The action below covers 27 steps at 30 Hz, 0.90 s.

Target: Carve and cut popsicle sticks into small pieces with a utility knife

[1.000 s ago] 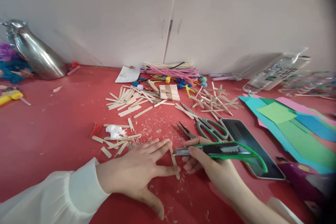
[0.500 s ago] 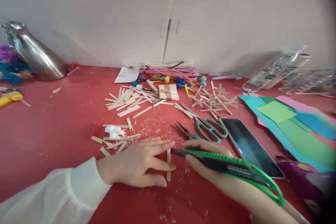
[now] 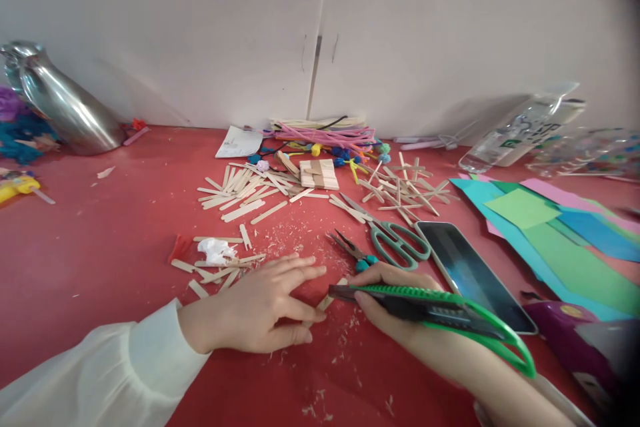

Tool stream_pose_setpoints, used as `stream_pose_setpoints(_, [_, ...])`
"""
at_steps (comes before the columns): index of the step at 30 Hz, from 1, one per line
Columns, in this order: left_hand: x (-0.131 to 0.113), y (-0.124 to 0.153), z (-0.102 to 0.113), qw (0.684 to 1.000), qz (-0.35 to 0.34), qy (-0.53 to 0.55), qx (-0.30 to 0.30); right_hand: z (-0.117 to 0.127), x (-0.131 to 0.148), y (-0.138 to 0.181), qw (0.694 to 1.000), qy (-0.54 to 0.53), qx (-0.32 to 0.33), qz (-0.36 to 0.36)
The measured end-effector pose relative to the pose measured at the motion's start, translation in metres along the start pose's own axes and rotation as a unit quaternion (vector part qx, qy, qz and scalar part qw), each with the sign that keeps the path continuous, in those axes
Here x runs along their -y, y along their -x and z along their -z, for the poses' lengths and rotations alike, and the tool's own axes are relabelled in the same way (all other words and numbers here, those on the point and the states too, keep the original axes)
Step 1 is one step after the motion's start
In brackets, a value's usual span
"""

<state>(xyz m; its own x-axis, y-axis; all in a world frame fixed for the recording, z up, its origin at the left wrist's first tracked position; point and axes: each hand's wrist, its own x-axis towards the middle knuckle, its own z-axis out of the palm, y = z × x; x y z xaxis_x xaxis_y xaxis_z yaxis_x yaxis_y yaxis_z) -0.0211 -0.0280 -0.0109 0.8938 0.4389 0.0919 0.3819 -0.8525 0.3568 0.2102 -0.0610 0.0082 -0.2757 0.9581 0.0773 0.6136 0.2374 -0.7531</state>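
Note:
My left hand (image 3: 267, 303) lies low over the table, its upper fingers stretched out. Its thumb and a finger are at the near end of a wooden craft stick (image 3: 326, 303), which slants up to the right. My right hand (image 3: 397, 300) is wrapped round a green and black utility knife (image 3: 440, 310). The knife's dark blade end is at the stick, touching or just over it; I cannot tell which. Wood shavings (image 3: 345, 347) lie about the stick. Pliers with teal handles (image 3: 355, 250) lie just beyond my right hand, partly hidden by it.
Grey-green scissors (image 3: 397, 243) and a phone (image 3: 473, 273) lie to the right, beside coloured paper (image 3: 560, 240). Craft sticks (image 3: 243, 190) are piled behind, with pipe cleaners (image 3: 325, 135) farther back. A steel jug (image 3: 70, 107) stands left, a plastic bottle (image 3: 515, 137) right.
The craft stick has turned from upright in the picture to a slant. My left thumb and finger have shifted slightly with its near end. The knife stays in my right hand.

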Motion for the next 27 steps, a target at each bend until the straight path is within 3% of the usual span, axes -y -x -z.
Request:
stream_pose_setpoints(7, [0.002,0.000,0.001,0.998,0.020,-0.025,-0.045,-0.001,0.001,0.001,0.999,0.000,-0.036,-0.001])
stream_pose_setpoints(16, [-0.011,-0.004,0.002,0.999,0.037,-0.029,-0.009,-0.005,-0.005,0.003,0.999,0.011,-0.037,-0.020])
stream_pose_setpoints(27, [-0.013,-0.003,0.003,0.998,0.042,-0.039,-0.005,-0.011,0.003,0.005,0.995,0.013,-0.091,-0.027])
